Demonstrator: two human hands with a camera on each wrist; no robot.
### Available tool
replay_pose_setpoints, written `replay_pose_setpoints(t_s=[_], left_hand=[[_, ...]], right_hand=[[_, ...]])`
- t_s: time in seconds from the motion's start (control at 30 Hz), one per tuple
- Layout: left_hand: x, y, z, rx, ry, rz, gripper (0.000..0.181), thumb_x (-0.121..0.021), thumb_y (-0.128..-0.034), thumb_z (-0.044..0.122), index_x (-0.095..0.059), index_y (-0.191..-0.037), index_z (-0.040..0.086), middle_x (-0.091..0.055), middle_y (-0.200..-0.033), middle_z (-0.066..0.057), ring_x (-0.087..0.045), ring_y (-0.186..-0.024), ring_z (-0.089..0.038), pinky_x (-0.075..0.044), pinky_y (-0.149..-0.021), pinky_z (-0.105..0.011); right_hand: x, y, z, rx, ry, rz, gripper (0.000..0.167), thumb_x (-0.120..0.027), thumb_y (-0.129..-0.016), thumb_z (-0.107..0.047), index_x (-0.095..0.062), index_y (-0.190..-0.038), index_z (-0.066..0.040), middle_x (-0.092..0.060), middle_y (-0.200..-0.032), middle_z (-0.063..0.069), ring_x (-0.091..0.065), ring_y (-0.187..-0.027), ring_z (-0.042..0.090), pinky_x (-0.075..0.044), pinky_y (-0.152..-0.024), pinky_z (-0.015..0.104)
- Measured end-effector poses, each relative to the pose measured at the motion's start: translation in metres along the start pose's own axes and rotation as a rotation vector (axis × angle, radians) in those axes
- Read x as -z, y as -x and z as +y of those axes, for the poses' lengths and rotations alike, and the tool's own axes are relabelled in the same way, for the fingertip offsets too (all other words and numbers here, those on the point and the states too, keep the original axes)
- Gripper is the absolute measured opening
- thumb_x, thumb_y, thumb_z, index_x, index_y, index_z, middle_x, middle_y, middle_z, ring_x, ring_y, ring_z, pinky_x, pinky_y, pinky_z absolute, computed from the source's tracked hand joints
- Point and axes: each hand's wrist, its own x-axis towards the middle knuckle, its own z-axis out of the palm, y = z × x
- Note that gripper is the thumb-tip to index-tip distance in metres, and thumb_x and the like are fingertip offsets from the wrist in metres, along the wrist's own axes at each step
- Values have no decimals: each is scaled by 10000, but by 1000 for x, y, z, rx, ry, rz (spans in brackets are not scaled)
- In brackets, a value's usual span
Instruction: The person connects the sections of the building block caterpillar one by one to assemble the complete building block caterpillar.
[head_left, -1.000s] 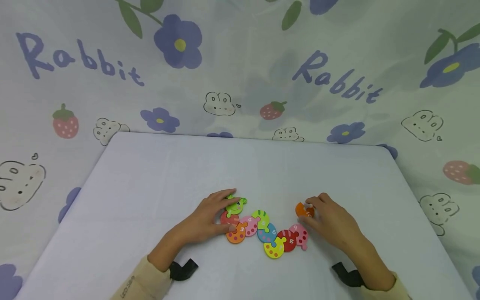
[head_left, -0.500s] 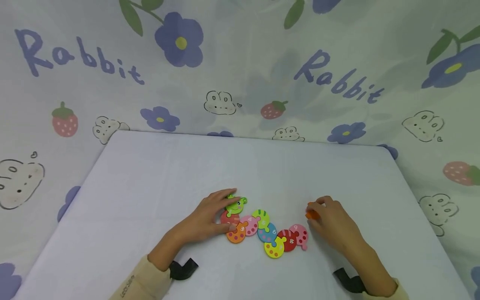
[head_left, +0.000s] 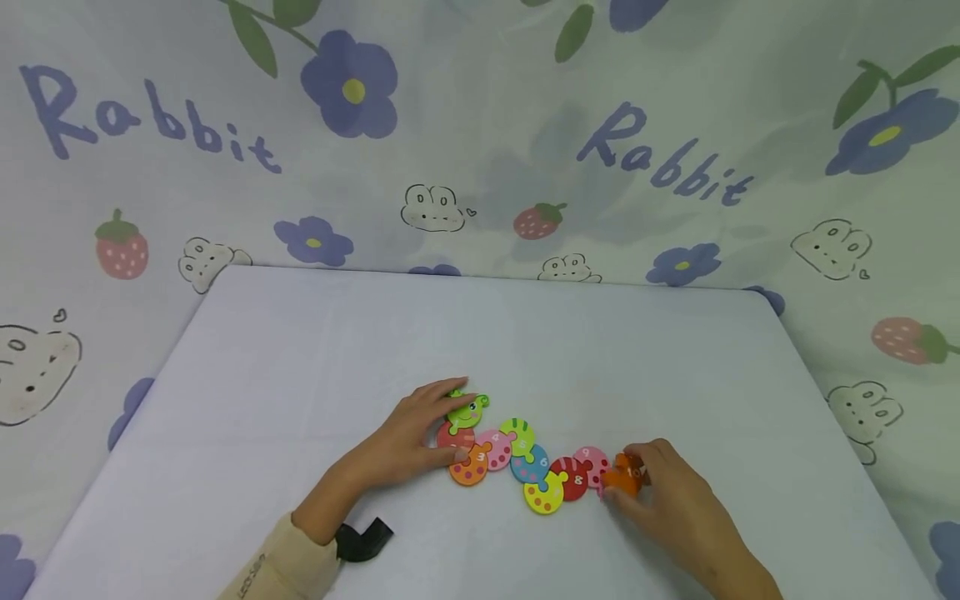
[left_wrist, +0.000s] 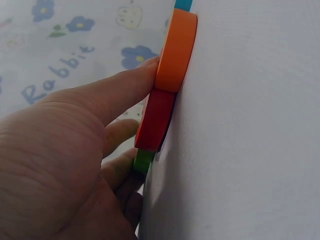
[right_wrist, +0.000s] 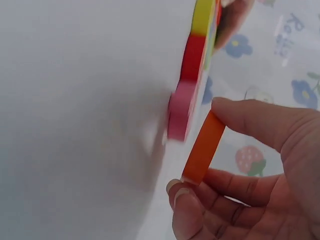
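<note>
In the head view, a chain of joined, numbered caterpillar puzzle pieces (head_left: 531,463) lies on the white table. My left hand (head_left: 401,437) rests over its left end with fingers spread, near the green head piece (head_left: 467,412). Its thumb touches the top near the red and orange pieces (left_wrist: 176,50), seen edge-on in the left wrist view. My right hand (head_left: 678,500) pinches a loose orange puzzle piece (right_wrist: 204,147) between thumb and fingers. That piece is tilted above the table, close beside the pink end piece (right_wrist: 181,111). In the head view it partly covers the pink piece.
The white tabletop (head_left: 337,333) extends around the chain, with its back edge against a printed cloth (head_left: 480,125) of rabbits and flowers. A black angled object (head_left: 363,540) sits by my left sleeve (head_left: 288,562).
My right hand has moved nearer to me with the orange piece, from behind the chain's right end to right beside the pink piece. My left hand stays on the left end.
</note>
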Motion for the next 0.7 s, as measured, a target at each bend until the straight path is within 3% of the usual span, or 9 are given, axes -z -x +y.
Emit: replay_pose_setpoints(t_s=[0.23,0.4,0.7], left_hand=[[0,0,-1,-7,5,0,746,-801,-905,424,-502,-1571,269,-292,-1699,31,-225,-1558,-291,-228,-1189,-692],[-1,0,-1,-6,-4,3,746,-798,-905,431,-501,-1572,275,-293,-1698,33,-226,-1557,-287,-238,-1185,-693],[-1,1,-1,-5,2,2,744,-790,-911,441,-500,-1574,266,-292,-1698,32,-225,-1557,-281,-235,-1187,-691]], right_hand=[[-13,18,-13,30,46,47,563,-925,-786,-385,-672,-1161,-50,-575,-1008,2,-528,-823,124,-581,-748,322],[-18,19,-18,27,99,49,561,-926,-771,-425,-667,-1092,-46,-518,-901,3,-498,-772,130,-564,-699,299],[-18,13,-23,59,186,72,546,-928,-756,-452,-675,-1026,-50,-497,-851,16,-484,-757,163,-539,-638,288]])
